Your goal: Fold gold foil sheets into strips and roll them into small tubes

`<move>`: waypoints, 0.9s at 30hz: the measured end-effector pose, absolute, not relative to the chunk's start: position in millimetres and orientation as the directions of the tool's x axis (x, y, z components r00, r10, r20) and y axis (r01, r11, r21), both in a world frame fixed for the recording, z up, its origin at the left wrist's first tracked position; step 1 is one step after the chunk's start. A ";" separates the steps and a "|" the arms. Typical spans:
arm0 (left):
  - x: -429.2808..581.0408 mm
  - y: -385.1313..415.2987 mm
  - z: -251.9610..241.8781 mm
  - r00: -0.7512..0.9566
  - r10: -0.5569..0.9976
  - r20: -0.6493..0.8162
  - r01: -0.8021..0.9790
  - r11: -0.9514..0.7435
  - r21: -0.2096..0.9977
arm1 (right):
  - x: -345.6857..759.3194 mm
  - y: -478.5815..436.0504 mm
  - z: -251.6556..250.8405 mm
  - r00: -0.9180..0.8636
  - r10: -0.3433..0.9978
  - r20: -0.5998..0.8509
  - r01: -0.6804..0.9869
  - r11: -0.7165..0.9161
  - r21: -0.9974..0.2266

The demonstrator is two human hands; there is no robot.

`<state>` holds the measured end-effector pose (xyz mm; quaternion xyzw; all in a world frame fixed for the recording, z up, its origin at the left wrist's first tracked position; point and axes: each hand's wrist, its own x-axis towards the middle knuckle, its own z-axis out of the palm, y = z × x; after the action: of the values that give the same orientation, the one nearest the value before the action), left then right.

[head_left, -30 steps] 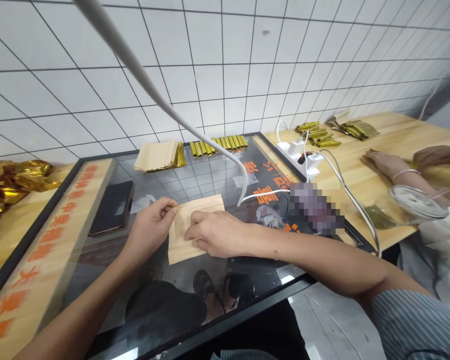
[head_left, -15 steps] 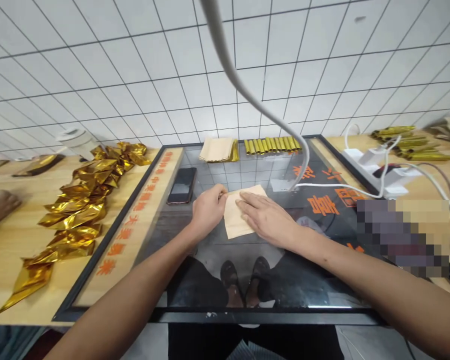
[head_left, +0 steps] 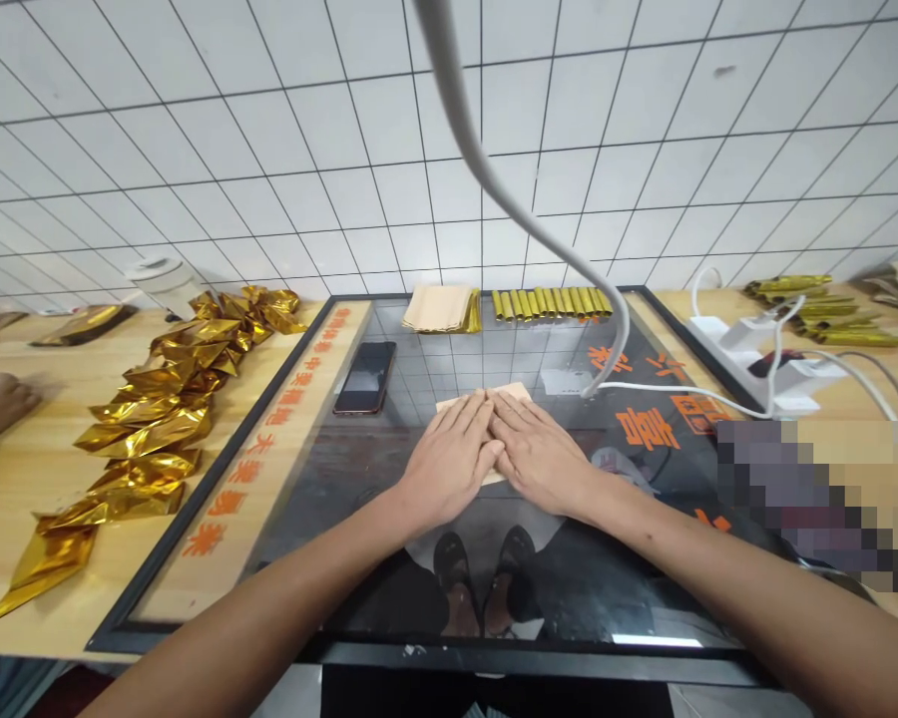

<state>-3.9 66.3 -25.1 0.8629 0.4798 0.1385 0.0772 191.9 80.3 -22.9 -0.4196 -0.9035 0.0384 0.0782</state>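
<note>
A sheet of tan paper lies on the dark glass panel, mostly hidden under both my hands. My left hand rests flat on its left part, fingers stretched forward. My right hand presses flat on its right part, its fingertips and thumb meeting those of the left. Beyond them, at the panel's far edge, sits a stack of tan paper sheets with gold showing along its right side. Beside that stack is a row of rolled gold paper tubes.
Folded gold foil pieces line the table on the left, near another person's hand. A phone lies on the panel. White power strips with cables stand at right, near more gold rolls. A thick cable hangs in front.
My left hand has gone from pinching the paper's left edge to lying flat on it. My right hand stays flat, now touching the left. The view has shifted slightly.
</note>
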 end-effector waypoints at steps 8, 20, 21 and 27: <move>-6.8 64.0 -24.0 0.478 0.871 0.112 0.854 -0.491 0.171 | 199.3 95.9 -20.6 -0.575 0.817 0.044 0.806 0.575 -0.142; -10.7 73.2 -23.9 0.471 0.878 0.088 0.872 -0.478 0.106 | 202.8 102.1 -8.4 -0.432 0.891 0.142 0.877 0.452 -0.167; -11.7 75.5 -24.2 0.465 0.881 0.089 0.875 -0.472 0.108 | 199.8 96.6 -6.4 -0.467 0.867 0.174 0.846 0.495 -0.198; -16.5 81.4 -26.2 0.452 0.888 0.079 0.884 -0.458 0.094 | 183.3 74.7 -9.3 -0.625 0.771 0.120 0.683 0.615 -0.393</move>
<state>-16.5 81.4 -26.2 0.8520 0.5200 0.0582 0.0194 183.3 74.7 -9.3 -0.4097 -0.8877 0.1568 0.1400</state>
